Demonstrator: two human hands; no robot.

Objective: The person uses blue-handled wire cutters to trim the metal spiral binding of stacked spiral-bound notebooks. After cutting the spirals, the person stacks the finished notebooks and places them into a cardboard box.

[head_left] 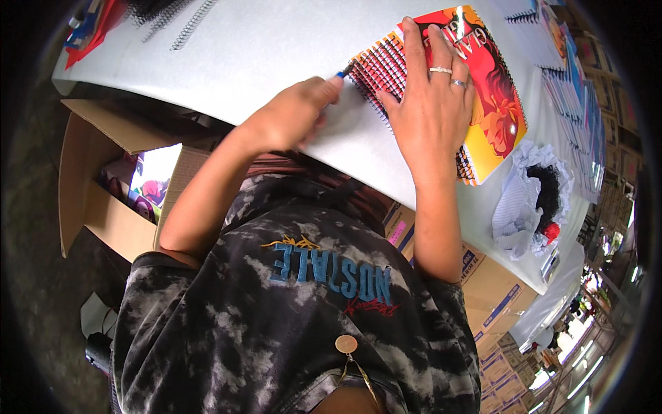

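Note:
A fanned stack of spiral notebooks [493, 114] with red, orange and yellow covers lies on the white table [241, 62]. My right hand [434, 103] rests palm down on the top cover, fingers stretched and apart, with rings on two of them. Their dark wire coils show in rows along the left edge of the stack. My left hand [293, 114] is closed at the corner of the stack, gripping a small tool with a blue part and dark tip [344, 72]. That tip is at the end of the coils; most of the tool is hidden in my fingers.
Loose black wire coils [193, 24] lie at the far left, near a red and blue item [89, 31]. An open cardboard box [117, 179] with colourful covers stands below the left table edge. Rightward are crumpled striped cloth [510, 207], stacked blue spiral notebooks [572, 117] and cartons [500, 297].

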